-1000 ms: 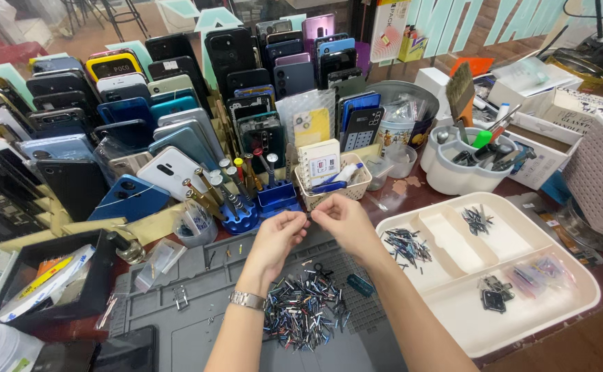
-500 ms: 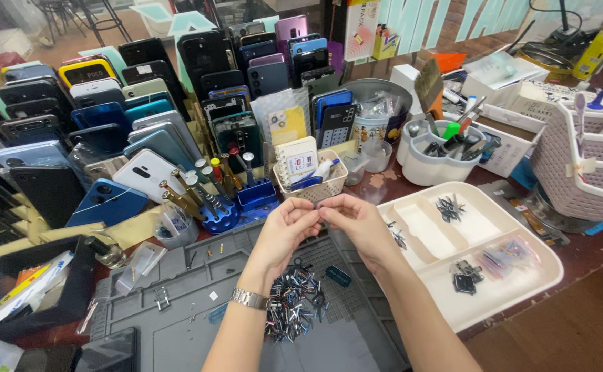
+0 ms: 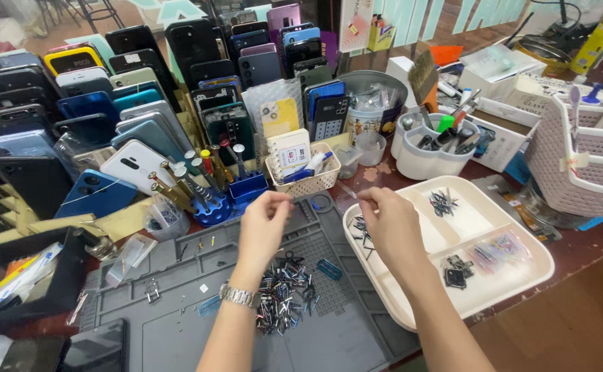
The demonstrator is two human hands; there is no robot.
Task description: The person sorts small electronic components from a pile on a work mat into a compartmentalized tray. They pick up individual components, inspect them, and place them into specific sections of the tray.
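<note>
left hand (image 3: 263,220): raised over the grey mat (image 3: 177,310), fingertips pinched shut on something tiny; what it is can't be made out.
right hand (image 3: 391,220): at 3 o'clock from the left, pinched on a thin sliver too, just above the cream tray (image 3: 522,275).
pile of small metal parts (image 3: 284,296): sat on the mat at 6 o'clock of the left hand, on the bench.
tip, probably: pinches are best kept light and low over the tray so nothing gets flicked off.

Reddish wooden worktable (image 3: 594,251), teal-striped wall (image 3: 412,17) behind, bright light.
</note>
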